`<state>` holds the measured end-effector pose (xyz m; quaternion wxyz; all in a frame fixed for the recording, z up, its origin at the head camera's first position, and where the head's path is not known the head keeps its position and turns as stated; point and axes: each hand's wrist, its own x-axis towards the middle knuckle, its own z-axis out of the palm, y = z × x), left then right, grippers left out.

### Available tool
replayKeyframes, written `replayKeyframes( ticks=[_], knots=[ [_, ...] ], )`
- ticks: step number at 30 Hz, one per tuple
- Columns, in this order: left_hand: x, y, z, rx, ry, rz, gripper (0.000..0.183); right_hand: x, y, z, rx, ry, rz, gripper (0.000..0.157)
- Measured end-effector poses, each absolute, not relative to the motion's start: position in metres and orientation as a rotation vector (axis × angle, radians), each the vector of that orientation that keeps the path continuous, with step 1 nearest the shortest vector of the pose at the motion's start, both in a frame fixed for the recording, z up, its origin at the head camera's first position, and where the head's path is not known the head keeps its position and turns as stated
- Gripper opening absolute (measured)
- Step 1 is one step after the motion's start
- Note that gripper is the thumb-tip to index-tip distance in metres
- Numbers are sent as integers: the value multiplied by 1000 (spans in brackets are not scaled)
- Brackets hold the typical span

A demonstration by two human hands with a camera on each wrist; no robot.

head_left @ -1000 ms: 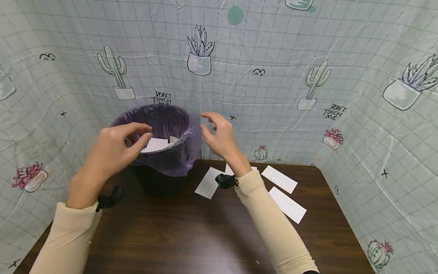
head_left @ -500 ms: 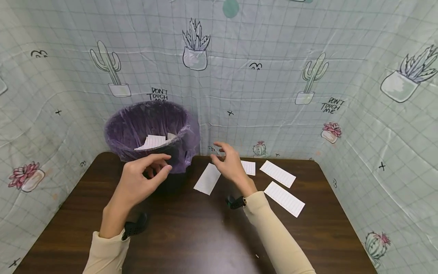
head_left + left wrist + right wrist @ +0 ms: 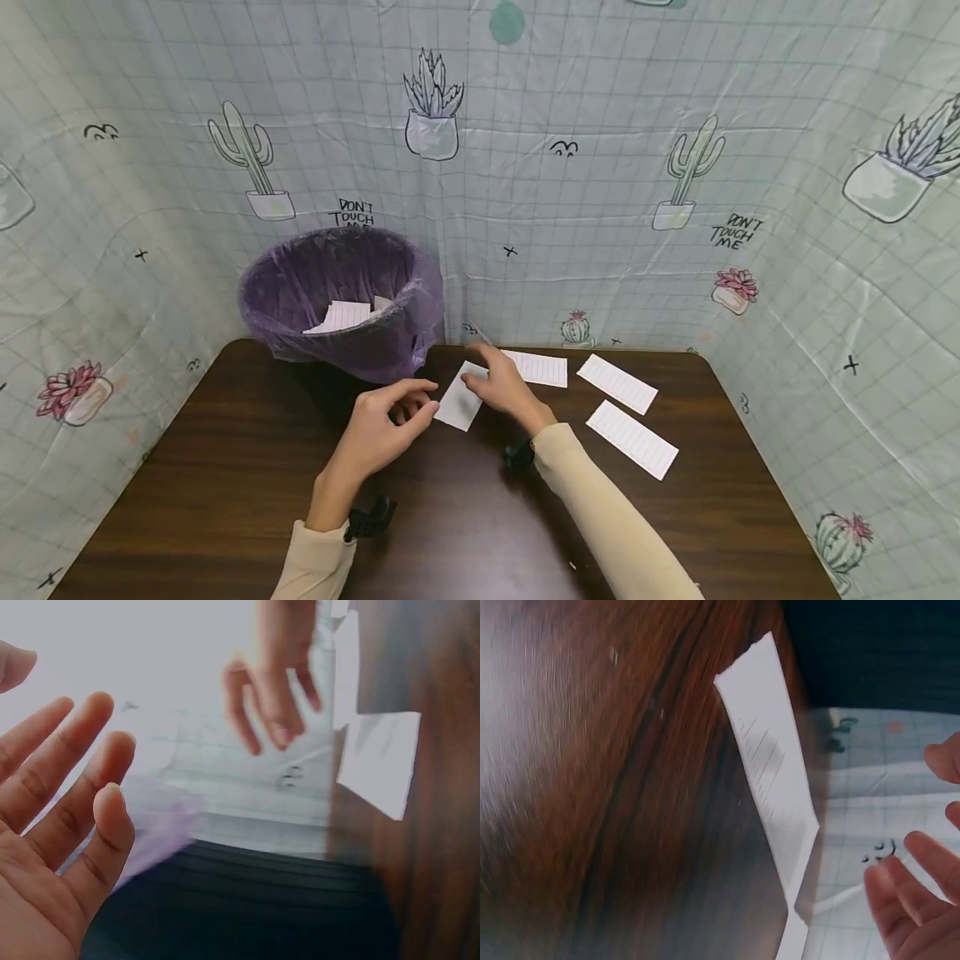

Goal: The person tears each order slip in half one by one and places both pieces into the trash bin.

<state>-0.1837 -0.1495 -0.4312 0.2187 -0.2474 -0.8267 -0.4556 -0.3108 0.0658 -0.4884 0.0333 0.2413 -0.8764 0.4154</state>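
Note:
A white paper slip [image 3: 456,406] lies on the table between my hands. My left hand [image 3: 378,427] hovers by its left side, fingers loosely bent, holding nothing. Above the slip's right side is my right hand [image 3: 506,390], also holding nothing; its fingertips are blurred in the head view. The right wrist view has the slip [image 3: 769,742] with faint ruled lines, apart from the right hand's fingers [image 3: 922,900]. In the left wrist view, the left palm [image 3: 45,892] faces the camera with spread fingers.
A dark bin with a purple liner [image 3: 423,321] stands at the back left, holding several paper slips [image 3: 347,315]. More lined slips lie to the right: one behind the right hand [image 3: 542,369], and two farther right [image 3: 618,384] [image 3: 633,439]. Patterned curtains enclose the brown table [image 3: 465,517].
Both hands have come down from beside the bin's rim toward the nearest slip. The left hand has moved right and nearer the right hand. The slips on the table lie as before.

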Motion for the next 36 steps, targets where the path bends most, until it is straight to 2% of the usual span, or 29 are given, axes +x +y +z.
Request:
replayKeyframes(
  ticks=[12,19,25,36],
  knots=[
    [-199,-131,-475,-386,-2688,-1134,30,-335,71,-505,702,-2819,1231,53],
    [-204,-128,-485,-336,-2749,-1126,29,-337,69,-511,715,-2876,1069,50],
    [-209,-125,-495,-316,-2776,-1124,24,-325,70,-512,722,-2931,926,50],
    [-205,-118,-509,-184,-2838,-1077,28,-284,68,-515,587,-2930,737,52]
  ],
)
